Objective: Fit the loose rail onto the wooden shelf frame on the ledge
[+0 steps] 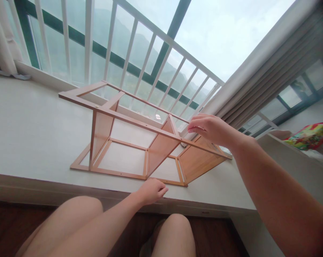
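Observation:
A wooden shelf frame point(134, 121) stands on the white ledge, with slatless rails above and below joined by upright panels. My right hand point(208, 128) is over the frame's upper right part, fingers bent together where the far upper rail runs behind them; anything between the fingertips is hidden. Close to the near lower rail point(115, 174), my left hand point(152, 191) is loosely closed, its thumb by the curled fingers. What it holds, if anything, does not show. The middle panel point(163, 146) rises just beyond it, and the right end panel point(204, 160) leans outward below my right hand.
The white ledge point(38, 125) runs under the frame, its front edge near my knees. Behind are a white railing point(134, 39) and windows. Curtains point(244, 85) hang at right and left. A colourful bag point(311, 137) lies at the far right.

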{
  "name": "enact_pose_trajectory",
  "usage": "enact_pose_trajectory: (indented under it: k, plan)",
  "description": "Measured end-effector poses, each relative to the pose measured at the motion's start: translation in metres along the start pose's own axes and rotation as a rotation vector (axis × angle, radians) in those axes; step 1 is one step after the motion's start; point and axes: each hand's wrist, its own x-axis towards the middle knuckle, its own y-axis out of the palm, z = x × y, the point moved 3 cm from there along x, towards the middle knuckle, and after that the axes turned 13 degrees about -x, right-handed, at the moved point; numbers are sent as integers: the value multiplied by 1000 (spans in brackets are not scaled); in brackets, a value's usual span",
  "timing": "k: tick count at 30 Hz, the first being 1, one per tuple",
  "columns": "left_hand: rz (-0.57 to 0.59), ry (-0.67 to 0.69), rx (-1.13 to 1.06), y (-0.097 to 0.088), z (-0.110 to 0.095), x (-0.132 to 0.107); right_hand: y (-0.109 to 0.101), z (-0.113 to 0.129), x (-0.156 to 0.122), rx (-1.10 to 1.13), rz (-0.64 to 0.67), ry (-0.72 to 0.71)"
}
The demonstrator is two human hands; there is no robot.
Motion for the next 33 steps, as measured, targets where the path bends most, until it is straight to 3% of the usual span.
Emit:
enact_pose_trajectory:
  k: [15, 22, 30, 33]
  plan:
    - [-3, 5, -3, 2, 2, 1, 4, 3, 2, -23, 12, -65]
    - [-2, 6, 2, 2, 3, 0, 9, 1, 3, -72, 58, 38]
    - [-12, 19, 10, 5, 6, 1, 8, 4, 5, -29, 46, 0]
    - [-14, 26, 5, 4, 5, 1, 7, 4, 4, -37, 67, 68]
